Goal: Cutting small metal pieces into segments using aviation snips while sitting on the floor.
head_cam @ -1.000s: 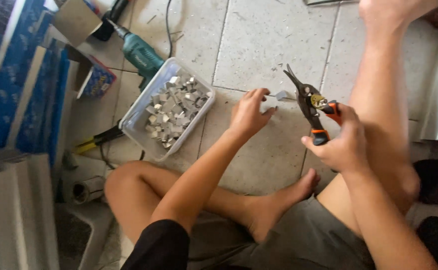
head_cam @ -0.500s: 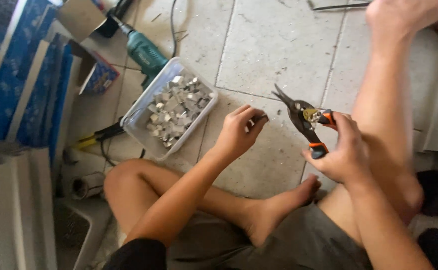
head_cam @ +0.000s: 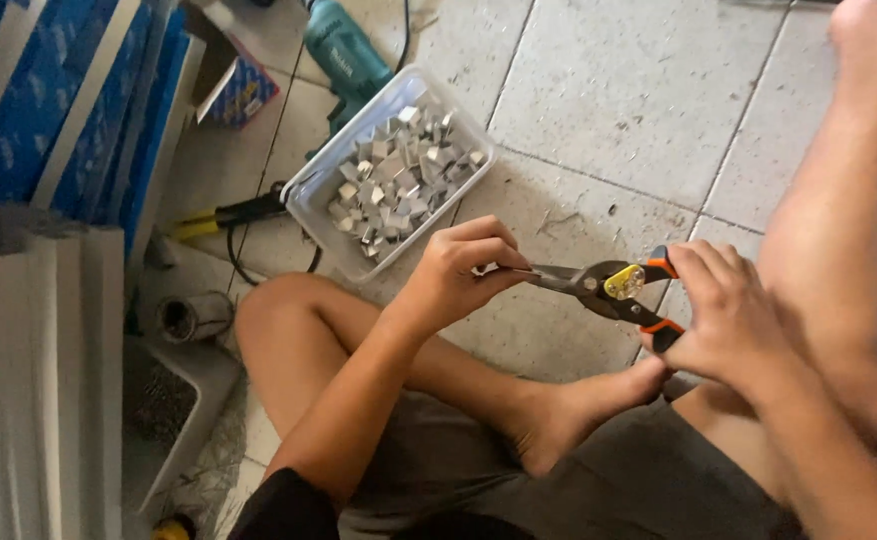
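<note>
My right hand (head_cam: pixel 728 315) is squeezed around the orange-and-black handles of the tin snips (head_cam: pixel 608 287). The blades point toward my left hand (head_cam: pixel 453 275). My left grip pinches a small metal piece (head_cam: pixel 488 269) right at the tips of the blades. Just past my left hand sits a clear plastic tub (head_cam: pixel 310 205) full of little shiny metal pieces (head_cam: pixel 398 175) on the tiled floor (head_cam: pixel 598 90). A green power drill (head_cam: pixel 343 50) lies behind the tub. My legs are folded under both hands.
</note>
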